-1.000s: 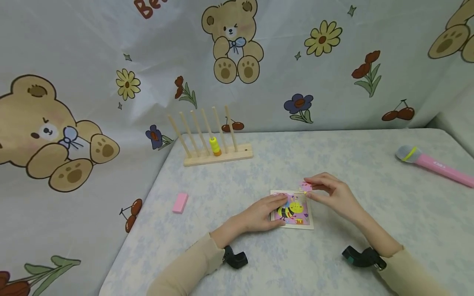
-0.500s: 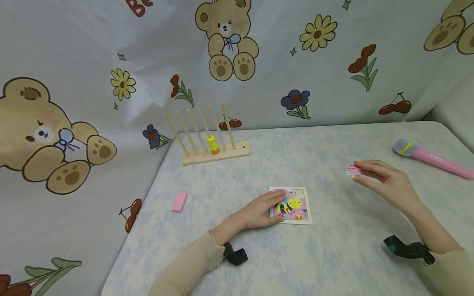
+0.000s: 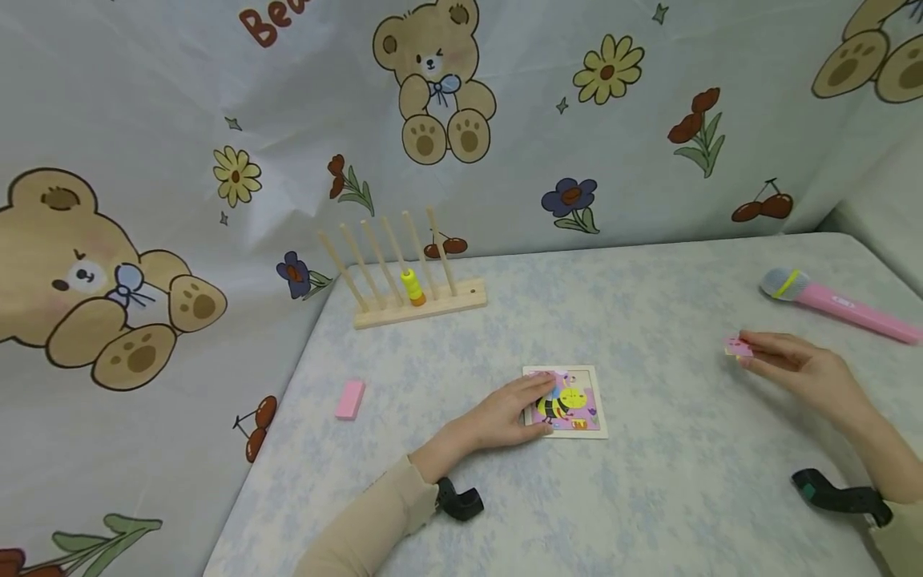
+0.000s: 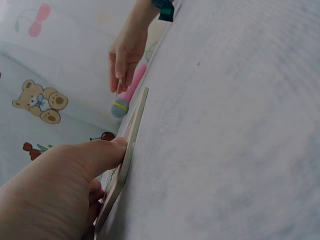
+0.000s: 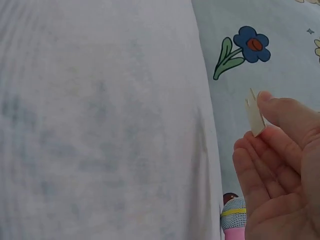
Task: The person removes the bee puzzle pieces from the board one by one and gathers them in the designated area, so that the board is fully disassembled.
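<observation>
A square wooden bee puzzle (image 3: 573,398) in a pale frame lies on the table, with bare wood showing at its upper right corner. My left hand (image 3: 510,411) rests on its left side, fingers over the picture and thumb near the lower edge. In the left wrist view the thumb of that hand (image 4: 75,170) presses on the board (image 4: 131,145). Well to the right, my right hand (image 3: 815,377) pinches a pink puzzle piece (image 3: 738,347) between thumb and fingers, raised above the table. The right wrist view shows the piece (image 5: 255,116) nearly edge-on, its pale side visible.
A pink toy microphone (image 3: 840,304) lies beyond the right hand. At the back left stands a wooden peg rack (image 3: 447,300) with yellow and orange beads (image 3: 412,286) on one peg. A pink block (image 3: 350,399) lies on the left. A bear-printed cloth hangs behind the table.
The right hand has carried the puzzle piece away from the puzzle's upper right corner, far to the right. The left hand has stayed on the puzzle. The head view has shifted slightly.
</observation>
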Demonstrator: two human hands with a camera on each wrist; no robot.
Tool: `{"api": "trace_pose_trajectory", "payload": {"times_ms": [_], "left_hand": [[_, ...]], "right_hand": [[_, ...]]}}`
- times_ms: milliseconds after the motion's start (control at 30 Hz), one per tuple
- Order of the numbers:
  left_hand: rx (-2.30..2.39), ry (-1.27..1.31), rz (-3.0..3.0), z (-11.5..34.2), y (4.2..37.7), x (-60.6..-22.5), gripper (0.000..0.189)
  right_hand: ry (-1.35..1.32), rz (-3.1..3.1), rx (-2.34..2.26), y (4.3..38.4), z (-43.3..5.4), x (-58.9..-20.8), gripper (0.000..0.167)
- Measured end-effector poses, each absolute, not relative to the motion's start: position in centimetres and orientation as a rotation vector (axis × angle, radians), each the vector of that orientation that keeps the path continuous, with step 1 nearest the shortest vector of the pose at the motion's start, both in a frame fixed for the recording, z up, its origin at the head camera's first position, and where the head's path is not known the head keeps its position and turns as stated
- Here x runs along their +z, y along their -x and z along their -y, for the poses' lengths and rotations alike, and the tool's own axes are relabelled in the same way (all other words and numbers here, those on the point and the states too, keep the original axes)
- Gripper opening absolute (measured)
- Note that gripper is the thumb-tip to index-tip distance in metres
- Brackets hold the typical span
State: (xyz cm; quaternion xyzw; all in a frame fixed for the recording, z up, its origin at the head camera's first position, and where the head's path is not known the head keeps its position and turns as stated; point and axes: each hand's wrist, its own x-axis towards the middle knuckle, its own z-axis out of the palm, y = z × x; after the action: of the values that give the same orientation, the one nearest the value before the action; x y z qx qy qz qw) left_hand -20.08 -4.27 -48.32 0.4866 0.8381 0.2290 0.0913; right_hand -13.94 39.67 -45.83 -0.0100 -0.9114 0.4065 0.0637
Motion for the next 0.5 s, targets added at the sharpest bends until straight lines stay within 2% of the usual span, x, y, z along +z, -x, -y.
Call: {"api": "trace_pose_trajectory", "payload": {"times_ms": [267, 400, 500], "left_hand": [[0.668, -1.472, -2.494, 4.3, 20.1, -48.1, 0.067], [0.677, -1.473, -2.491, 4.3, 20.2, -48.0, 0.068], [0.674, -1.472, -2.486, 4.3, 20.2, -48.0, 0.068]], "right_hand": [[0.058, 2.819, 1.156, 14.1, -40.0, -47.0, 0.056], [0.001, 2.832, 1.057, 13.9, -40.2, -47.5, 0.052], [-0.145, 2.788, 0.932, 13.8, -40.2, -47.9, 0.047]]}}
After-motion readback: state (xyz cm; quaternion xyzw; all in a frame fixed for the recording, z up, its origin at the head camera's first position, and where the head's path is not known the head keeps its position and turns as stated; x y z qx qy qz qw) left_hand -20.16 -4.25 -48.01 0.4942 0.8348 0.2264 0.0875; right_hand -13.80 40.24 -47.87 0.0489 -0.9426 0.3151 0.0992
